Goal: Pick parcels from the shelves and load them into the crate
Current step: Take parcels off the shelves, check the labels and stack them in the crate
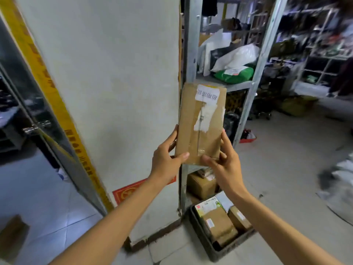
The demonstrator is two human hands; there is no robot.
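Parcel (202,123), a flat brown carton with a white label near its top end, is held upright in the air in the head view, clear of the shelf (235,86) behind it. The left grip (166,157) and right grip (223,161) each clasp one lower corner, with thumbs pressed on the taped face and fingers curled round the side edges to the back. So both are closed on the carton, and most of its length stands free above them. The crate (225,252) lies on the floor far below the grips, under the right forearm, and several cartons (217,224) already fill much of it. The step in hand looks like the carry down to the crate. It would go best by tipping the carton's top end away and down until it lies flat, then sliding one grip toward the middle so the free end cannot swing. Lower it onto the cartons below instead of dropping it. Keep it off the post beside the left grip, and let go only once it rests. A dark gap at the crate's near corner looks too narrow for it, so laying it on top seems safer.
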